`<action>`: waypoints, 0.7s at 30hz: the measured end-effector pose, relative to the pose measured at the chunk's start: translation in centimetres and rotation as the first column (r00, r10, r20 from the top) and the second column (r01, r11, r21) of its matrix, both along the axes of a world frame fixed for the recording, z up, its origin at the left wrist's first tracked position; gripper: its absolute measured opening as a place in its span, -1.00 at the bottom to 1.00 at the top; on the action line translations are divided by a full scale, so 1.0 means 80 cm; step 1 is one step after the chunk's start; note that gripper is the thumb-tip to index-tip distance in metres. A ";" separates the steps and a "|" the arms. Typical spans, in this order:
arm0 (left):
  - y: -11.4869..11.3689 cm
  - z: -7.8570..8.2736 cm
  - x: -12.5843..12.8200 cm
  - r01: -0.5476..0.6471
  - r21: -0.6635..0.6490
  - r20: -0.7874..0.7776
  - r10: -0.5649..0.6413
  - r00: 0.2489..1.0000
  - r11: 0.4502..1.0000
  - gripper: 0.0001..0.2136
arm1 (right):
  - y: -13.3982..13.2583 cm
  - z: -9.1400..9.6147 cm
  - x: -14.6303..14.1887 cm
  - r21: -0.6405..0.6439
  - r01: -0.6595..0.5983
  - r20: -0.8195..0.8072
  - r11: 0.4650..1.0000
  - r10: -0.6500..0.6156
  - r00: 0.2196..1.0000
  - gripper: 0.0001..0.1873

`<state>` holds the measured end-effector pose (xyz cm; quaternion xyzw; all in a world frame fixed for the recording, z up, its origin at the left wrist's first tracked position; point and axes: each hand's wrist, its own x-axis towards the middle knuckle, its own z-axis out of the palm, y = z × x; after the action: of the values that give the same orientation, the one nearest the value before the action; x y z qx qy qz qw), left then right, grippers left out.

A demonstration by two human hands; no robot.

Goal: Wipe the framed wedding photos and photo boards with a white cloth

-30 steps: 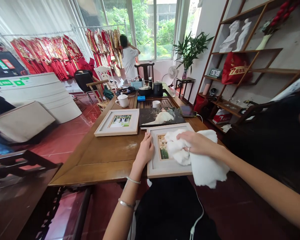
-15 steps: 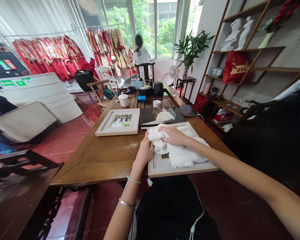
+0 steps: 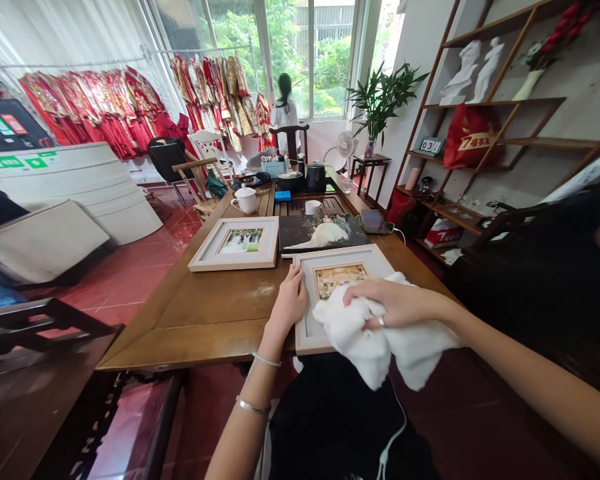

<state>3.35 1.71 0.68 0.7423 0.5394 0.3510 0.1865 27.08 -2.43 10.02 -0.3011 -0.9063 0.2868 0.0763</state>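
The person's left hand (image 3: pixel 291 297) is grasping the left edge of the near frame (image 3: pixel 311 335), probably to keep it from sliding on the smooth wooden table (image 3: pixel 205 320); how the thumb is sitting cannot be told. The right hand (image 3: pixel 393 303) is clenching a bunched white cloth (image 3: pixel 353 333), its loose ends hanging past the table's near edge, and the wad seems to be giving the fingers a soft pad between them and the frame. That frame is lying face up right before the person, within easy reach of both hands, its lower right part hidden under the cloth. The second frame (image 3: pixel 240 244) and a dark picture (image 3: pixel 325 233) are lying farther back, apparently keeping the working spot free, while a lidded cup (image 3: pixel 245 200) is standing behind them.
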 end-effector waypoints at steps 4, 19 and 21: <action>0.003 -0.005 -0.001 0.004 0.003 0.020 -0.004 1.000 1.000 -0.60 | 0.056 -0.034 -0.009 0.339 0.163 0.024 0.927 -0.182 0.983 -0.58; 0.002 0.001 -0.004 0.088 0.111 0.128 -0.102 0.986 0.990 -0.62 | 0.139 -0.060 -0.094 0.359 0.356 -0.140 0.863 -0.328 0.934 -0.59; 0.003 -0.001 -0.003 0.046 0.093 0.151 -0.060 0.987 0.995 -0.64 | 0.135 -0.056 -0.087 0.320 0.322 -0.123 0.891 -0.298 0.947 -0.59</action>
<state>3.09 1.94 0.61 0.7347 0.4874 0.4258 0.2034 20.14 8.33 5.50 -0.4142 -0.8787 0.1226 0.2031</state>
